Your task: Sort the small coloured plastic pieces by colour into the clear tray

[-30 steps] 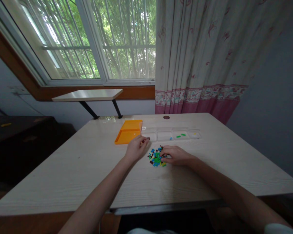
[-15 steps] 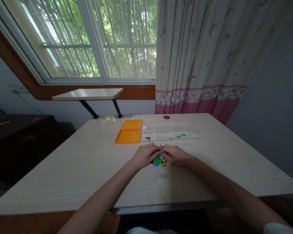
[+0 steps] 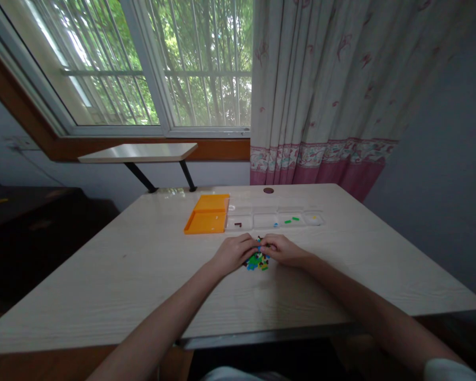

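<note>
A small heap of toy bricks (image 3: 256, 260) in green, blue, yellow, white and dark brown lies on the table in front of me. From the left, my left hand (image 3: 235, 251) curls over its edge, fingertips closed. My right hand (image 3: 283, 250) reaches in from the right with thumb and fingers pinched. A small blue brick (image 3: 259, 247) shows between the fingertips of both hands, which almost meet. Its exact shape is too small to tell, and the fingers hide part of the heap.
Beyond my hands, a transparent compartment tray (image 3: 265, 220) holds a few dark brown, blue, green and yellow pieces in separate sections. An opened orange case (image 3: 206, 221) adjoins its left end. A raised shelf (image 3: 140, 153) stands at the table's back left, below the window.
The view has shifted slightly, moving everything a little to the left. My fingers have shifted slightly over the heap, with the blue brick still between the fingertips.
</note>
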A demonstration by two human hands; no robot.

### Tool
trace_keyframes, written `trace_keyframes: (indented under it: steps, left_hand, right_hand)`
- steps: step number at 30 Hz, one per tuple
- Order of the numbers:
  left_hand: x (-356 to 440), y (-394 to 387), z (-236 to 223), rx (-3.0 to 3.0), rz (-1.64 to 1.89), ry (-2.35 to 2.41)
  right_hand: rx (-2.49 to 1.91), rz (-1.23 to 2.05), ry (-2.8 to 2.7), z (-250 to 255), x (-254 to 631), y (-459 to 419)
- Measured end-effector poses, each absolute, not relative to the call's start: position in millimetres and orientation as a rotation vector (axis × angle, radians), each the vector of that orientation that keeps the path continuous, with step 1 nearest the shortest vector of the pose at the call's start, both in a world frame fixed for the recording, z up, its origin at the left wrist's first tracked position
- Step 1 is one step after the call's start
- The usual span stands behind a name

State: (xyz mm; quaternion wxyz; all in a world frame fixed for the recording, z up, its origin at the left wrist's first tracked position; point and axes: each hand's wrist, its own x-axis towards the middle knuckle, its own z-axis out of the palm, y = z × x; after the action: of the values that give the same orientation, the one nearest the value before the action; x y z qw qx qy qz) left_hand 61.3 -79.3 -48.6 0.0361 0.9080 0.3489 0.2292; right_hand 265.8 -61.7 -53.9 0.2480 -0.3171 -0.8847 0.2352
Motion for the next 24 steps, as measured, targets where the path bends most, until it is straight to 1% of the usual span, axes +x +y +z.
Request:
trace_keyframes:
  steps: [8, 24]
  left_hand:
    - [61.0, -80.8, -44.7, 2.795, 0.679, 1.126]
    - [62.4, -81.4, -39.2, 2.633, 0.826, 1.133]
  right_hand:
    - [-0.803, 0.542, -2.453, -53.6, 268.9, -58.9]
    - [-0.657, 0.289, -2.313, -54.3, 271.6, -60.0]
